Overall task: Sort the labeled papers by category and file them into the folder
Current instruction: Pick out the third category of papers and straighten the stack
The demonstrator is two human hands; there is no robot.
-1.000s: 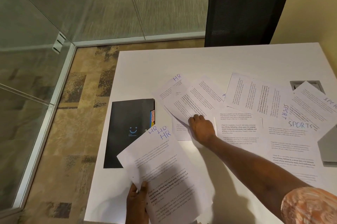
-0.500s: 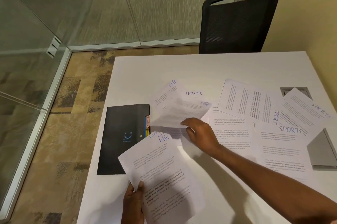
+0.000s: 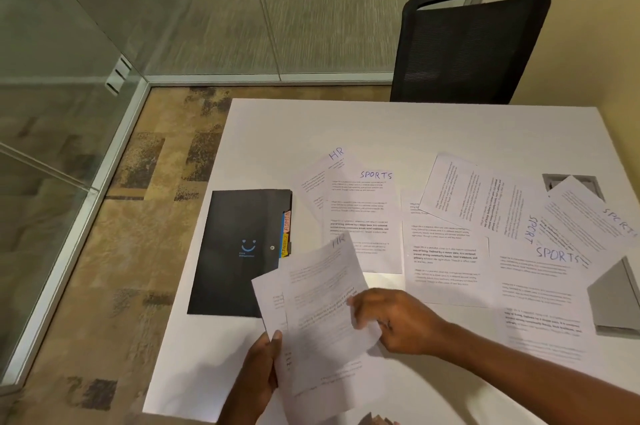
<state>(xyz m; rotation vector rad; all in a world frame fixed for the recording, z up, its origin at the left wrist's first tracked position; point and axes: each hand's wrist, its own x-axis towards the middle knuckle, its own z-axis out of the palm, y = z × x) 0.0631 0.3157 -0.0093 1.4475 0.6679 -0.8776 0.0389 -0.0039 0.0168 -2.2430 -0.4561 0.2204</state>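
A white desk (image 3: 398,126) stands by glass partitions, over patterned carpet (image 3: 145,203), with a black mesh chair (image 3: 467,47) behind it. Loose papers marked "SPORTS" (image 3: 375,175) and "HR" (image 3: 336,154) lie scattered across it. The black folder (image 3: 239,251), its tab reading "ADMIN", lies at the desk's left. The left hand (image 3: 259,376) grips an HR stack (image 3: 311,338); the right hand (image 3: 394,320) pinches a sheet marked "HR" (image 3: 323,282) onto it.
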